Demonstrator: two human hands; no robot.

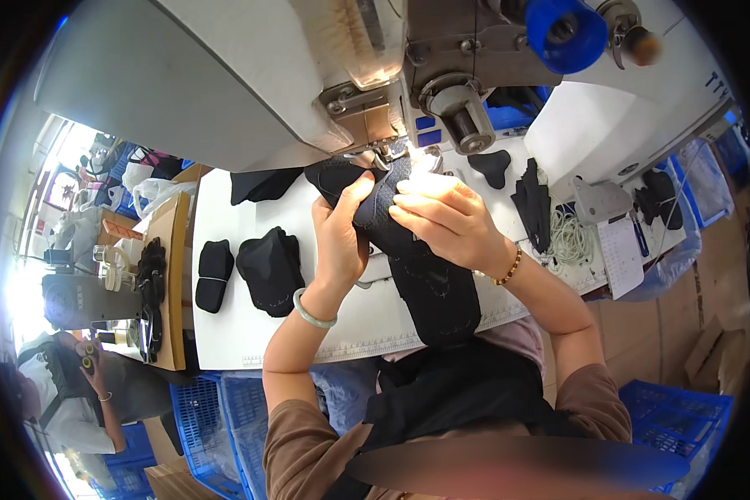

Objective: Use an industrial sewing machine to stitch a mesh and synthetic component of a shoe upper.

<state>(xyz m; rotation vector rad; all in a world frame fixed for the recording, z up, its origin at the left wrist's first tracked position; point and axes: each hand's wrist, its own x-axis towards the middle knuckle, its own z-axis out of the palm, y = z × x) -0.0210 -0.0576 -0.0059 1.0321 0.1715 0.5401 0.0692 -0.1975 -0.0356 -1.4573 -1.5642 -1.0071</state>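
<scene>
Both my hands grip a black fabric piece [381, 207], shaped like a shoe upper with a mesh part, beneath the lit needle area of a sewing machine [225, 75]. My left hand [342, 229] is closed on its left side, thumb on top. Pinching the right side, close to the needle, is my right hand [450, 218]; its fingertips are overexposed by the lamp. A long black flap [436, 296] of fabric hangs from under my hands toward the table's front edge. How the piece sits under the presser foot cannot be made out.
Stacked black pieces [269, 271] and a banded black bundle [214, 277] lie left on the white table [225, 337]. On the right are black strips [532, 204], pale cord [569, 237] and a paper sheet [623, 258]. Blue crates [204, 425] flank me. Another person [83, 392] sits far left.
</scene>
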